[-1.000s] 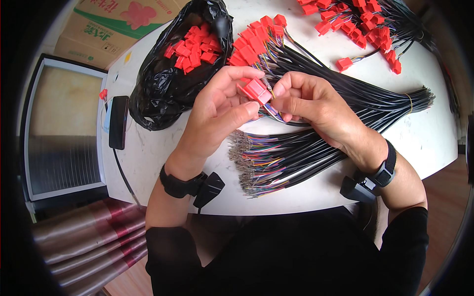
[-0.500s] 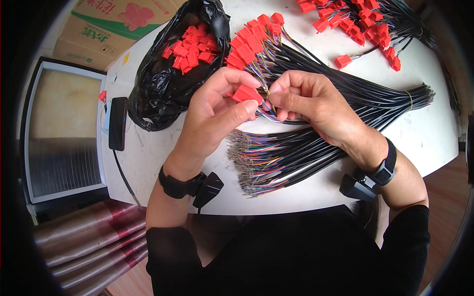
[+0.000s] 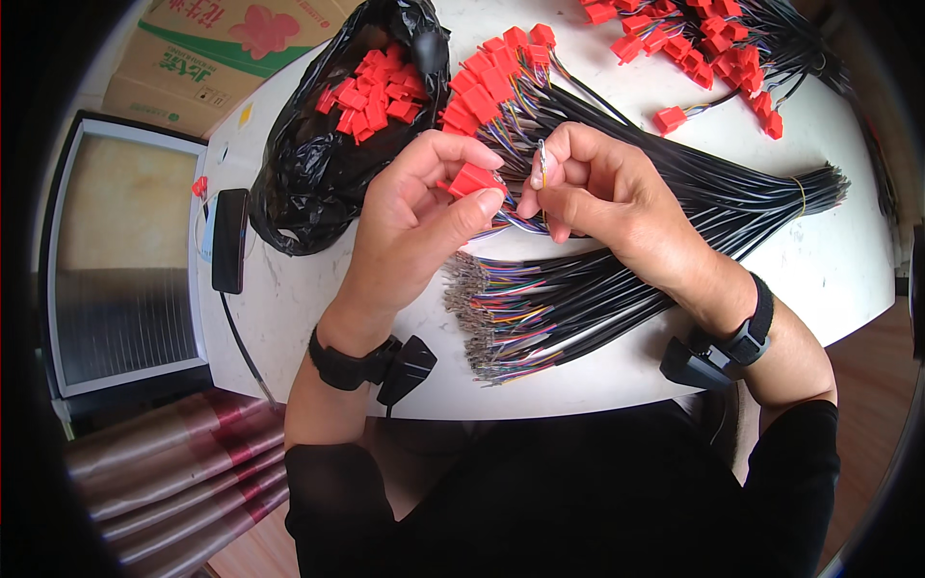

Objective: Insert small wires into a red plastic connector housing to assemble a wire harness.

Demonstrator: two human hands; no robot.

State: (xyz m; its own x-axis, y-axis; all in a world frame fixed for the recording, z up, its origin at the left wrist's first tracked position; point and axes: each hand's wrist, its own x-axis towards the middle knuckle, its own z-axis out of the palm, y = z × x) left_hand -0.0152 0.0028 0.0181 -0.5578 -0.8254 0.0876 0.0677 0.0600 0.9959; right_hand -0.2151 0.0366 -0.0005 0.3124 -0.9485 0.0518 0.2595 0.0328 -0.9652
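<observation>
Between thumb and fingers, my left hand (image 3: 414,207) grips a red plastic connector housing (image 3: 474,180), with several thin coloured wires running out beside it. My right hand (image 3: 602,188) pinches a thin yellow wire (image 3: 544,176) whose metal crimp terminal points up, a little right of the housing and apart from it. Beneath both hands lies a bundle of black cables (image 3: 617,308), its near ends stripped into coloured wires with bare metal terminals (image 3: 472,318). Just beyond the hands, other cables of the bundle end in red housings (image 3: 482,87).
A black plastic bag (image 3: 308,173) of loose red housings (image 3: 376,96) stands left on the white table (image 3: 289,328). Near it lies a phone (image 3: 229,241) with a cable. More finished-looking cables with red housings (image 3: 713,48) lie far right. A cardboard box (image 3: 212,67) sits far left.
My right hand has drawn slightly away from the housing and raised the wire, so its metal terminal now stands upright. My left hand has barely moved.
</observation>
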